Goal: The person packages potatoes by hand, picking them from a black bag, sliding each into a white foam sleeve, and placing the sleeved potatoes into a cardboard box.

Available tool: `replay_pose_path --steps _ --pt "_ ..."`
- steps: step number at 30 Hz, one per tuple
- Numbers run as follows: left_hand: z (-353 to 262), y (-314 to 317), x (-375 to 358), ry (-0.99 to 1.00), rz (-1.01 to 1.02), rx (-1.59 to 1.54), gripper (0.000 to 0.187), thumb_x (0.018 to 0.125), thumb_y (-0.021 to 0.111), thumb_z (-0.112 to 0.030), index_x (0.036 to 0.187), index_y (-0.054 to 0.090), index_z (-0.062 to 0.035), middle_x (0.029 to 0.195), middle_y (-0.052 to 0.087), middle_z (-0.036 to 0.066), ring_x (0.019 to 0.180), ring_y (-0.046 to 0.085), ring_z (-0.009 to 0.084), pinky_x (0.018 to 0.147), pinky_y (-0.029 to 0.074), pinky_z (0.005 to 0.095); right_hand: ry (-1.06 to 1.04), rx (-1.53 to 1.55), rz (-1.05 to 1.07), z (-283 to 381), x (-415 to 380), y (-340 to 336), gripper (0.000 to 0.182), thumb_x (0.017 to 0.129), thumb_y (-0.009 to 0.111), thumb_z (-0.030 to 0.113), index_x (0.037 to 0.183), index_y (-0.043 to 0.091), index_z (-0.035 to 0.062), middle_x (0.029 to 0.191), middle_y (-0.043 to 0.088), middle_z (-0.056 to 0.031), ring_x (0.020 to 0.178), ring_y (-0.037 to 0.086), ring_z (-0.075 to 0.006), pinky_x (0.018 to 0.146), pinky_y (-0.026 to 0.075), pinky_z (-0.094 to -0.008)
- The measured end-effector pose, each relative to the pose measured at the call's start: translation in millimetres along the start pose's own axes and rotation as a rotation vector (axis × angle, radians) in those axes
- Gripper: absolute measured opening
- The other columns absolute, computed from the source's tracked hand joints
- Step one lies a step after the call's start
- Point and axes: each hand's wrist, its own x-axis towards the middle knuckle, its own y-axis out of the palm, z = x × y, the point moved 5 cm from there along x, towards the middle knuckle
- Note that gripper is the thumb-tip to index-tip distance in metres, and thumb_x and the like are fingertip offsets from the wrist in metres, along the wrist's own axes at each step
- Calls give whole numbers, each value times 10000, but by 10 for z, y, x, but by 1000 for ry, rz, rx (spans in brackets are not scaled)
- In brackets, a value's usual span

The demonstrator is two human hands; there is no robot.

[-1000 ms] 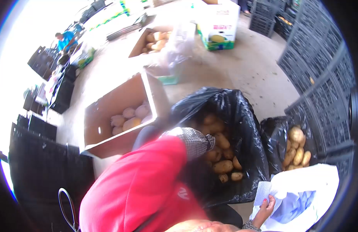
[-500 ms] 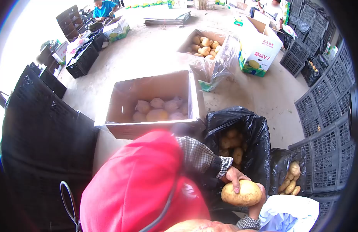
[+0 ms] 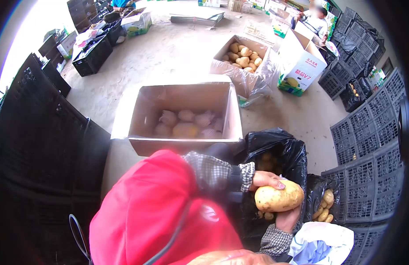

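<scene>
A large yellow potato point(image 3: 279, 196) with dirt specks is held between both my hands, above a crate lined with black plastic point(image 3: 297, 165). My left hand point(image 3: 265, 180), in a checked cuff, grips its upper left side with the thumb on top. From below, my right hand point(image 3: 287, 219) is wrapped round its underside; most of those fingers are hidden. More potatoes point(image 3: 268, 162) lie in shadow inside the lined crate. Just below my right hand is a white and bluish bag point(image 3: 321, 243).
A carton point(image 3: 138, 112) of net-wrapped potatoes point(image 3: 187, 115) stands ahead. Beyond it is an open carton of potatoes point(image 3: 245, 57) beside a white carton point(image 3: 301, 62). Small potatoes point(image 3: 324, 207) lie in black plastic at right. Black crates point(image 3: 361, 181) line the right side. People sit farther back.
The potato has turned slightly and risen a little. My right hand has shifted from its right side to underneath, and my left hand has moved up. The whole view has tilted slightly.
</scene>
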Motion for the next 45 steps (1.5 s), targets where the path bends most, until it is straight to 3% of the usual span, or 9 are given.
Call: replay_pose_path --steps 3,8,15,20,25,27,32,41,45 --pt "-12 -187 -81 29 -210 218 588 756 631 -311 1197 414 12 1104 533 104 987 525 158 874 404 287 -484 -721 -262 297 30 232 222 836 491 130 1033 512 30 916 549 -83 823 545 -195 719 440 -311" --pt "45 -626 -83 236 -411 -45 359 826 527 -268 1072 504 -7 1001 576 93 920 554 180 836 437 319 -1095 -1808 184 -83 39 1354 180 691 571 -25 837 606 73 681 479 -108 631 522 -292 557 423 -375" --pt "-1254 -1053 -1353 406 -234 -20 397 830 496 -227 1137 439 19 1068 543 143 969 544 211 867 431 346 -716 -1644 316 -298 109 1250 206 741 547 -12 936 576 47 776 549 -103 679 550 -232 598 441 -309" --pt "-1846 -2351 -3047 89 -1108 864 498 748 615 -229 1133 416 18 981 548 106 873 548 168 744 474 276 -331 -1477 -16 -91 340 216 201 820 484 41 1001 572 37 793 540 23 579 416 -35 526 364 -172" --pt "-1843 -3394 -4375 -36 -1026 880 439 717 641 -268 1030 471 -11 873 543 84 775 542 186 663 461 312 -194 -1461 -46 -163 460 112 206 834 460 58 1011 563 29 777 512 7 599 429 -43 536 376 -174" --pt "-1879 -2708 -4104 -496 -1157 1729 439 651 660 -290 982 514 -42 892 563 143 801 564 247 696 458 327 -150 -1449 -81 -187 532 59 200 840 460 66 1007 564 28 773 508 5 604 434 -43 541 381 -175" --pt "-944 -3316 -4148 -1189 -720 1586 427 664 630 -268 1029 533 -68 944 574 136 888 556 225 754 455 321 -100 -1473 -140 -149 598 -115 201 866 444 92 1021 549 19 737 468 15 596 406 -37 530 357 -166" --pt "-578 -3275 -3104 -1256 -319 1421 314 805 512 -183 1089 518 -50 996 572 95 906 547 180 779 451 309 -183 -1417 -371 259 380 -606 196 848 463 88 1005 558 22 732 510 1 611 450 -51 561 385 -181" --pt "-788 -2881 -1696 -646 -353 1241 290 846 487 -174 1100 517 -36 1016 571 80 904 547 161 789 451 298 -298 -1395 -552 519 90 -1144 190 852 466 87 1005 555 16 732 511 8 612 438 -48 559 372 -176"
